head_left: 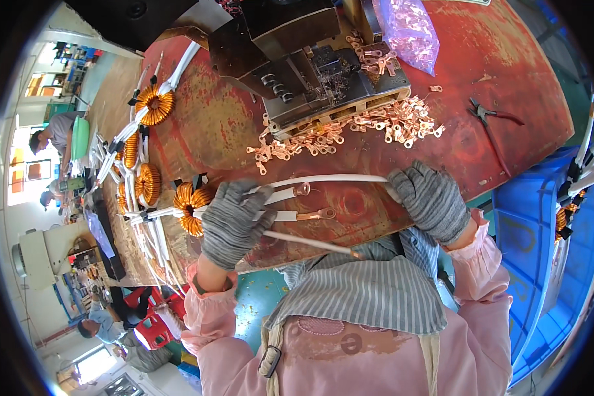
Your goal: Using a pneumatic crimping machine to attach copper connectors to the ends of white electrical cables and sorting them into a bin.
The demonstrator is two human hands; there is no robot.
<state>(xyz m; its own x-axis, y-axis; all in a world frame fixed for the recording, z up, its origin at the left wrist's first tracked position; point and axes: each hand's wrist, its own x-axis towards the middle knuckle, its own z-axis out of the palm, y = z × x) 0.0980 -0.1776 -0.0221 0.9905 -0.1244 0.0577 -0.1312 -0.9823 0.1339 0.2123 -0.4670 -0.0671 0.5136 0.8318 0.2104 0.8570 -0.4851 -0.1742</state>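
Along the bench's [204, 125] left edge, copper coils [154, 105] are lying lined up. Next, the left hand [234, 221] is closing around a coil's [190, 206] white leads [290, 214], steadying them, while the right hand [431, 198] is gripping one lead's [336, 179] far end, stretching it straight below the loose copper lugs [369, 125].

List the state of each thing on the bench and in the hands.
left hand: gloved, gripping white leads by a coil
right hand: gloved, closed on a lead's far end
copper coil: at bench edge, leads stretched out
copper lugs: loose heap
plastic bag: full of lugs
pliers: lying unused
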